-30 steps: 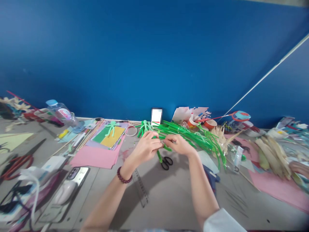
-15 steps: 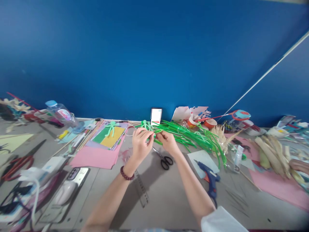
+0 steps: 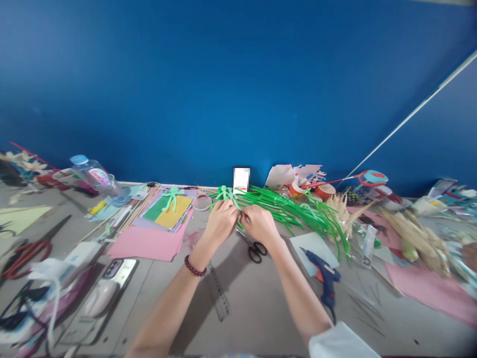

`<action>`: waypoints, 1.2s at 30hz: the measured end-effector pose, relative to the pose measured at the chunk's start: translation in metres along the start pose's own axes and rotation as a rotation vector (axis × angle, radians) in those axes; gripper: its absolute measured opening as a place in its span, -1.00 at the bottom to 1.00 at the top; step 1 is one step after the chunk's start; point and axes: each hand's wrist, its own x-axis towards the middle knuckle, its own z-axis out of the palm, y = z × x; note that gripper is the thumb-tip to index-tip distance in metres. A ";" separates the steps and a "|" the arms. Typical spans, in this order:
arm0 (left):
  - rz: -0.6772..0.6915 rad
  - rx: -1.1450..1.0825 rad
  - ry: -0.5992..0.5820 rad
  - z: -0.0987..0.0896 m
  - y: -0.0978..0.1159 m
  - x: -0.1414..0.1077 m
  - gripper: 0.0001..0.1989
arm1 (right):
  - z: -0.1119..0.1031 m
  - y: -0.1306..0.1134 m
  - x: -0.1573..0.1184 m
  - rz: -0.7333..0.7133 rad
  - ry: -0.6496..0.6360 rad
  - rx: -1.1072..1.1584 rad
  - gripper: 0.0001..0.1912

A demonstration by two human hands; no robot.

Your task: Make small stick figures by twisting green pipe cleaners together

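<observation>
Apparently, a green fuzzy stem (image 3: 240, 226) lies between the left hand (image 3: 222, 219) and right hand (image 3: 257, 222), both pinching it.

Scissors (image 3: 257, 251) and a ruler (image 3: 219, 293) lie before the fingers (image 3: 225, 209); a screen (image 3: 242, 178) stands behind, by the wall (image 3: 238, 99); pipe cleaners (image 3: 285, 202) spread right; a glue gun (image 3: 326, 276) lies partly on a sheet (image 3: 306, 242), right and nearer; stacked papers (image 3: 149, 242) sit left.

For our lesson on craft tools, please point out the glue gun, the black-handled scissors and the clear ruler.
Glue gun (image 3: 328, 277): head view, on its blue body.
Black-handled scissors (image 3: 255, 255): head view, on a handle loop.
Clear ruler (image 3: 218, 293): head view, on its flat length.
</observation>
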 end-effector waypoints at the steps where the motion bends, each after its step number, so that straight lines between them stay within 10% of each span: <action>1: 0.034 -0.003 -0.031 -0.001 -0.002 0.000 -0.78 | -0.001 0.001 -0.001 -0.009 -0.012 0.004 -0.80; 13: 0.105 -0.316 -0.208 -0.028 -0.002 -0.001 -0.77 | -0.019 0.029 -0.003 -0.102 -0.431 0.772 -0.72; 36: -0.148 -0.258 0.360 -0.026 0.015 0.003 -0.90 | 0.000 0.010 0.004 0.556 -0.636 1.983 -0.75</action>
